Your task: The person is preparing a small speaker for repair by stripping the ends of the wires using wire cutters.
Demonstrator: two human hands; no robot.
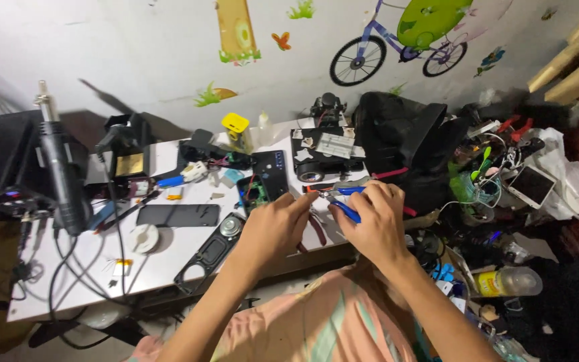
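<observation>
Blue plastic-sleeved handles of small metal cutters (344, 209) shine glossy against a matt white laminate tabletop (169, 251). A flat black phone (177, 215) shows smooth glass beside a dull black plastic hot-air gun (61, 175). A soft matt black cloth bag (403, 144) slumps behind.

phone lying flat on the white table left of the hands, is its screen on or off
Off: the phone lies flat with a uniformly dark, unlit screen, well clear of the left hand.

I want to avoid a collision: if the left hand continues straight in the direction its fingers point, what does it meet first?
Probably the blue-handled cutters held by the right hand; the left hand points right, fingertips almost there, though depth is unclear.
</observation>
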